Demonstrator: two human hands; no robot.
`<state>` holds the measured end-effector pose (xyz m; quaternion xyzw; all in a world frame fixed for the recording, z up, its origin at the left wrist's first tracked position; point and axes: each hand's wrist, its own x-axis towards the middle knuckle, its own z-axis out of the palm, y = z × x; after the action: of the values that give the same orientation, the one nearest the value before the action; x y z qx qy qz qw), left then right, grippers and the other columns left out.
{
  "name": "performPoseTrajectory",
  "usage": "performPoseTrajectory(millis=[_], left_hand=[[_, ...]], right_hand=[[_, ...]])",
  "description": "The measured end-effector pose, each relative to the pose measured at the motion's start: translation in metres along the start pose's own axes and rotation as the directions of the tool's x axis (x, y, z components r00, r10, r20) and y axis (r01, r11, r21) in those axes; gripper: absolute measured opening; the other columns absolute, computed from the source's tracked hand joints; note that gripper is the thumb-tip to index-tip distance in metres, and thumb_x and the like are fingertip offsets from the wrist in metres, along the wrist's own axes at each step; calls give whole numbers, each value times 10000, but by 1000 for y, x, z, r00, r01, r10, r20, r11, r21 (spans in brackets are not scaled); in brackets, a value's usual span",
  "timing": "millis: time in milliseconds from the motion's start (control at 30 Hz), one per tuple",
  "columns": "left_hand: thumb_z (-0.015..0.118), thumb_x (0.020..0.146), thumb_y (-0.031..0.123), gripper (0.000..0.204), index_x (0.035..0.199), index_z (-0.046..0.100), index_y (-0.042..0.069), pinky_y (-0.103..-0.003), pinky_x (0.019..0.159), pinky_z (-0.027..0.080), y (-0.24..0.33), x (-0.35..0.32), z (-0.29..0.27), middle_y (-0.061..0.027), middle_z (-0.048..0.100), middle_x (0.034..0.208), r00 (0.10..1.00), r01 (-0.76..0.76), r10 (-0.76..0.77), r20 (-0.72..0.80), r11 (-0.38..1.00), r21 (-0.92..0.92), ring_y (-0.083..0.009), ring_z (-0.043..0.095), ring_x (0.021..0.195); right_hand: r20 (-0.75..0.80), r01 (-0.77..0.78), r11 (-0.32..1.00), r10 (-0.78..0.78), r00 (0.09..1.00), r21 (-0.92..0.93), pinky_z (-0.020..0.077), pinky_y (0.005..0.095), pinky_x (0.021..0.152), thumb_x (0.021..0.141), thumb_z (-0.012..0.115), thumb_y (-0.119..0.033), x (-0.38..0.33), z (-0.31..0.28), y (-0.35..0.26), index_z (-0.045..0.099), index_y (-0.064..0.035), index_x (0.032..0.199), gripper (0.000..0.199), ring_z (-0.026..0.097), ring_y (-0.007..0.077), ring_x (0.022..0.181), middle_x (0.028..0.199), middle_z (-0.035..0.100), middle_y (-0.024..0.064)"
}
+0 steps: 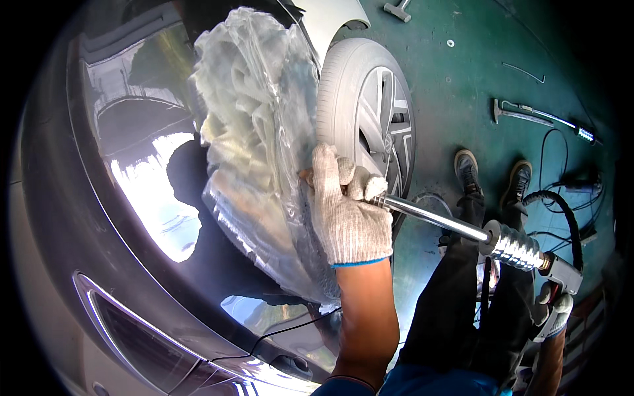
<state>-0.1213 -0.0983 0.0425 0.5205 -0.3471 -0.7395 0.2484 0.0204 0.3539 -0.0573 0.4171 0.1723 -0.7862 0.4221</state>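
A slide-hammer dent puller (439,220) with a bright steel shaft runs from the car's side toward my lower right. My left hand (350,211), in a knitted glove, is closed round its front end beside the damaged panel. My right hand (555,310), also gloved, grips the pistol handle (563,274) at the rear end. A ribbed sliding weight (515,247) sits on the shaft close to that handle. The crumpled body panel (251,132) is ground to bare metal over a wide patch. My left hand hides the puller's tip, so its contact with the metal cannot be seen.
A wheel (376,119) stands right beside the damaged panel. On the green floor lie a hammer (398,11), a bent rod (525,71), and another slide hammer (548,113). A thick black cable (564,211) trails from the handle past my shoes (467,171).
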Motion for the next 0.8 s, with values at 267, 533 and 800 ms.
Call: performPoseTrajectory(millis=[267,533,800], left_hand=[[660,933,203,139,887,541,148,-246,446,346,-1,5,-8,65,397,639,998,31,-29,65,999,-26,-64,345,500],[619,964,242,167,981,567,84,-261,454,422,8,-1,-7,51,427,654,995,15,-13,99,1000,-21,-72,398,509],[586,963,177,151,1048,614,55,-403,753,538,-108,-89,-10,-63,634,822,943,72,-123,308,983,170,-181,619,753]], right_hand=[[-11,3,1000,-3,1000,20,491,309,418,639,683,-197,-2,-8,-1,610,91,851,365,595,249,461,673,645,171],[150,-68,993,53,987,97,492,331,404,641,673,-194,7,11,-3,618,113,824,362,586,271,435,626,627,198],[128,33,999,-34,991,6,538,352,446,624,672,-178,22,4,-1,614,167,943,473,622,322,486,698,648,236]])
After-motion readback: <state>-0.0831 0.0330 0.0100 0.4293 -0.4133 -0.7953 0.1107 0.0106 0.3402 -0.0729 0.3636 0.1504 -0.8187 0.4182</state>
